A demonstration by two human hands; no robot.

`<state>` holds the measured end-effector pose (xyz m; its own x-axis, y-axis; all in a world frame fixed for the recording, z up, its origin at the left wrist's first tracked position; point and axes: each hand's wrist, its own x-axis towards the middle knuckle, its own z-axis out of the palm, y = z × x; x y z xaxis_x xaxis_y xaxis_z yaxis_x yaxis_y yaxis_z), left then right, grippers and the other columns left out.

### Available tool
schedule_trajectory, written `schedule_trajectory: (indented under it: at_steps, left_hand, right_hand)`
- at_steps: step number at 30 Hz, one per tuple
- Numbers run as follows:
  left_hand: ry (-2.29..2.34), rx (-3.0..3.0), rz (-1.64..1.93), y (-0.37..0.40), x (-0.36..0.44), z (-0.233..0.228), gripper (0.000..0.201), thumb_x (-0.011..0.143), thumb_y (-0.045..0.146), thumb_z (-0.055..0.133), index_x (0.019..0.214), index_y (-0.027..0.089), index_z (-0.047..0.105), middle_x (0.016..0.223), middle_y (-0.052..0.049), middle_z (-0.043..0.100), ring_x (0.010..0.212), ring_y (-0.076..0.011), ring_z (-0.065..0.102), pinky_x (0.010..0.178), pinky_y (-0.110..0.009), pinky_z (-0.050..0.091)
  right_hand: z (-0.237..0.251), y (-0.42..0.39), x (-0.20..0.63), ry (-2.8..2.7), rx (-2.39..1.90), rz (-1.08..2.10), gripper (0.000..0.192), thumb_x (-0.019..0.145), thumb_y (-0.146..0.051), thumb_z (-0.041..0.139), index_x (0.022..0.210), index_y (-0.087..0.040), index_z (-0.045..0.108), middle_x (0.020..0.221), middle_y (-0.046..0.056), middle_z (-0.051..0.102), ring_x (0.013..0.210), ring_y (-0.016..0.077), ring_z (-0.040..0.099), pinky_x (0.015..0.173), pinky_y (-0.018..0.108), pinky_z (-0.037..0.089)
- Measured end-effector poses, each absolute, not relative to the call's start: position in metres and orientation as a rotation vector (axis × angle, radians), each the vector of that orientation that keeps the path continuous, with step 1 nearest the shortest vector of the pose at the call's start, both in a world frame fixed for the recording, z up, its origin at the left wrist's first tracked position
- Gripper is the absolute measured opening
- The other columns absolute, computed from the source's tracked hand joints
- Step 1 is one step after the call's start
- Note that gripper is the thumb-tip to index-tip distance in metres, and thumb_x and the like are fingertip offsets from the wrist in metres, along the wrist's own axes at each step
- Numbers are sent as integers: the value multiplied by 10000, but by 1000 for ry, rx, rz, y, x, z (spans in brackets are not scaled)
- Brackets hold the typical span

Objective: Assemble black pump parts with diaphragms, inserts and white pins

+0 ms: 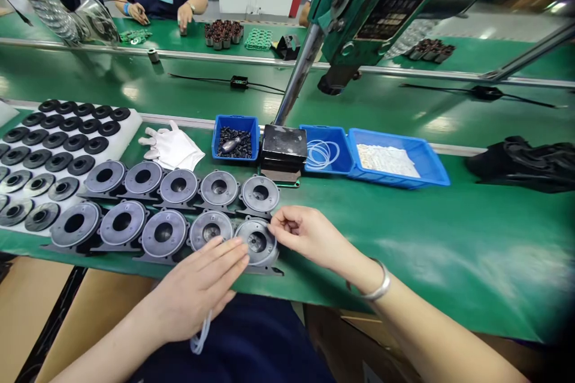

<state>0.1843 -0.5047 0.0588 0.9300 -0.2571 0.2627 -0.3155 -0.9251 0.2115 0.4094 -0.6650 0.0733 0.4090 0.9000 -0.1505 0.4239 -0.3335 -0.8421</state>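
Two rows of round grey housings lie on the green bench (404, 233). My left hand (197, 287) rests flat with its fingertips on the rightmost housing of the front row (257, 243), and a clear ring (200, 338) hangs from under its palm. My right hand (305, 233) pinches the right rim of that same housing with thumb and forefinger; a silver bangle sits on its wrist. The neighbouring housing (210, 228) lies just left of my left fingertips.
White tray (130, 125) of black discs at left. White gloves (173, 146), a blue bin of dark small parts (236, 139), a black block (284, 146), a blue bin of clear rings (324, 152), a blue bin of white pieces (395, 158). A green machine (359, 6) above. A person works at the far bench.
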Motion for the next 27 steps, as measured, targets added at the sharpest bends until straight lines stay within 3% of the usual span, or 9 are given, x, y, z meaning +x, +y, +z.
schedule_trajectory:
  at_steps: [11,19,27]
  left_hand:
    - [-461,2904,180,-516,190,55,492,944,139,502,1435,111,487,1563,-131,414,1476,-281,331,1166,-482,408]
    - [-434,2981,216,-523,196,61,444,973,195,485,1413,171,531,1505,-101,502,1434,-264,408,1134,-449,453]
    - [-413,3079,281,-534,196,59,458,980,244,493,1432,173,513,1454,-137,548,1400,-281,453,1145,-434,396]
  right_hand:
    - [68,-668,414,-1117,-1928,849,148,858,-238,558,728,-173,586,644,-10,575,573,112,481,555,232,368]
    - [75,-654,415,-1111,-2046,862,143,838,-161,588,698,-176,565,635,-20,583,562,104,480,545,227,342]
    - [74,-657,423,-1143,-2115,914,149,855,-160,602,707,-172,597,661,-8,622,581,115,512,550,238,325]
